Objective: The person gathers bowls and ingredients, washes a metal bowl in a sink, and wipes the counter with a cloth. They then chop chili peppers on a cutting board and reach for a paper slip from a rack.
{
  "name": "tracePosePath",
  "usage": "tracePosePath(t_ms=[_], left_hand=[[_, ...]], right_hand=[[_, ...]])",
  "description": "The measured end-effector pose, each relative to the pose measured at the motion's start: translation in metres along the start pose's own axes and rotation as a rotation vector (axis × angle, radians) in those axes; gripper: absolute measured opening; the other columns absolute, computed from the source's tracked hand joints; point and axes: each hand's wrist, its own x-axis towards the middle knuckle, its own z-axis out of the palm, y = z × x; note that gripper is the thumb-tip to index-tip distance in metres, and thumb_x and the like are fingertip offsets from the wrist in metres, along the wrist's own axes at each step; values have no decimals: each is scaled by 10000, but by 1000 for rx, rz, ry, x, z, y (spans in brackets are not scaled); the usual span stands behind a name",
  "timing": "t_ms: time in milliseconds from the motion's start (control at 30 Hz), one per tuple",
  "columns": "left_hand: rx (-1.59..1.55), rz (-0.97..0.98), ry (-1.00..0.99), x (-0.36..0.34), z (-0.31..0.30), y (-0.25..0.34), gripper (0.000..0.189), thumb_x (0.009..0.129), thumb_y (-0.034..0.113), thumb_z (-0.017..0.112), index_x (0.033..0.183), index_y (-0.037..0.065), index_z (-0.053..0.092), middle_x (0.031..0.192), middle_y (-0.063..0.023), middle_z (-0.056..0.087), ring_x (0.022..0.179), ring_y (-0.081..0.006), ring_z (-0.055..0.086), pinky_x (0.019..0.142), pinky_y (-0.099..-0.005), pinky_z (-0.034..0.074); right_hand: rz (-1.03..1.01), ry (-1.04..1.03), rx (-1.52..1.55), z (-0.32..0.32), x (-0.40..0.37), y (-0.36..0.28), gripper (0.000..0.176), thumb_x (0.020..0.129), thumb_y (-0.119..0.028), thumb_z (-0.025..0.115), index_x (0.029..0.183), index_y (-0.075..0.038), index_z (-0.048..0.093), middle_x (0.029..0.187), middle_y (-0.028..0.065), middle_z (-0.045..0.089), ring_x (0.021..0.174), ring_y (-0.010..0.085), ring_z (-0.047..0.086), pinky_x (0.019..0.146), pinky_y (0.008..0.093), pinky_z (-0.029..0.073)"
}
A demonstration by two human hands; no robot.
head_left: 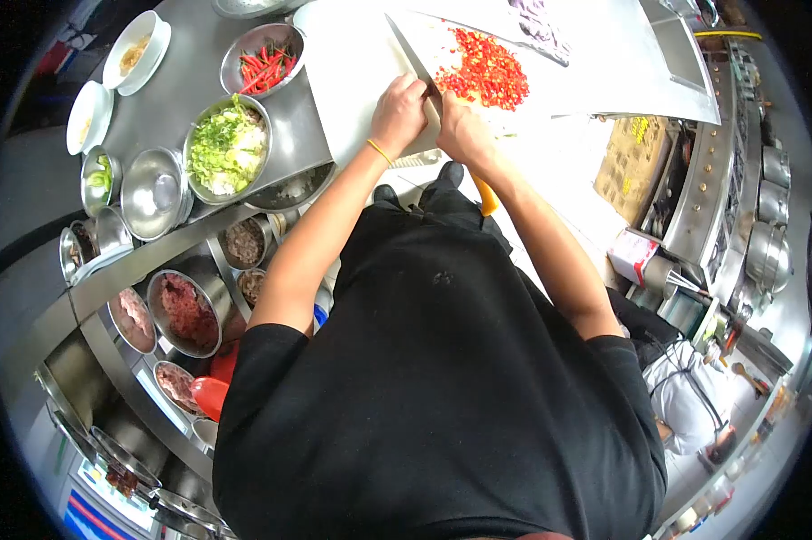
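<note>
My right hand (466, 132) is closed around a kitchen knife (411, 52), whose long blade points away to the upper left over the white cutting board (352, 81). A yellow-orange handle end (487, 195) shows below my right wrist, in line with the blade. Close by, my left hand (399, 114), with a yellow band at the wrist, has its fingers curled against the near part of the blade. Whatever those fingers hold, if anything, is hidden. Chopped red chilies (487, 72) lie in a pile on the board, right of the blade.
Left of the board stand a bowl of whole red chilies (266, 67) and a bowl of chopped greens (228, 148). Empty metal bowls (154, 191) sit nearby. Minced meat (188, 310) fills bowls on a lower shelf. A stove (698, 180) and another person (689, 396) are at right.
</note>
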Motion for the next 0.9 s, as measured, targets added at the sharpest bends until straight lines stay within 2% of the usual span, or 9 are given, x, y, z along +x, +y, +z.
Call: tracePosePath(t_ms=[133, 167, 233, 400, 467, 567, 600, 767, 900], left_hand=[[33, -38, -43, 7, -5, -6, 34, 695, -4, 560, 721, 17, 568, 780, -143, 543, 793, -319, 548, 705, -409, 460], [110, -74, 11, 13, -12, -12, 15, 710, 27, 585, 719, 34, 575, 769, -147, 547, 764, -339, 552, 689, -424, 454], [261, -1, 116, 31, -25, -37, 15, 689, 44, 570, 689, 32, 579, 739, -155, 565, 767, -348, 553, 723, -441, 450], [396, -7, 288, 67, -84, -85, 178, 704, 35, 503, 770, 31, 669, 818, -174, 629, 811, -323, 603, 777, -376, 476], [312, -73, 328, 71, -126, -92, 215, 642, 5, 512, 775, 35, 678, 759, -159, 616, 726, -331, 587, 679, -394, 481], [641, -570, -47, 63, -167, -113, 127, 668, 105, 590, 725, 134, 699, 774, -169, 648, 765, -332, 634, 689, -411, 506], [715, -611, -169, 61, -171, -121, 132, 683, 125, 586, 739, 153, 701, 807, -161, 655, 782, -334, 635, 709, -418, 508], [851, -608, -317, 64, -163, -128, 160, 695, 153, 580, 807, 143, 695, 867, -164, 657, 826, -341, 632, 753, -412, 502], [925, -547, -271, 67, -156, -135, 124, 707, 138, 573, 762, 94, 675, 853, -175, 652, 839, -334, 631, 774, -415, 497]], right_hand=[[-37, -27, 215, -16, 6, 6, 362, 762, -61, 481, 1120, -13, 469, 824, 271, 608, 770, 405, 617, 650, 467, 492], [180, -168, 285, -28, 7, 4, 403, 779, -78, 501, 1180, -46, 472, 884, 259, 610, 839, 400, 609, 720, 473, 483], [165, -187, 175, -27, 8, 25, 390, 804, -156, 554, 1162, -27, 471, 923, 263, 609, 895, 399, 594, 791, 467, 461], [167, -187, 235, -47, -5, 36, 439, 803, -133, 529, 1210, 3, 436, 850, 290, 605, 837, 419, 600, 756, 482, 457], [135, -162, 298, -46, -10, 40, 441, 800, -124, 524, 1208, 11, 429, 810, 294, 603, 807, 427, 601, 737, 481, 461], [67, -121, 379, -41, -15, 48, 429, 803, -118, 520, 1198, 18, 424, 797, 302, 597, 813, 415, 605, 736, 481, 462], [48, -127, 413, -39, -16, 48, 416, 806, -116, 518, 1187, 23, 425, 782, 300, 597, 793, 408, 610, 724, 478, 467], [114, -302, 589, -59, -24, 41, 369, 818, -111, 505, 1139, 51, 424, 695, 278, 594, 658, 405, 612, 641, 464, 484], [63, -266, 438, -42, -20, 60, 359, 807, -110, 515, 1113, 60, 434, 734, 279, 603, 722, 409, 617, 679, 476, 485]])
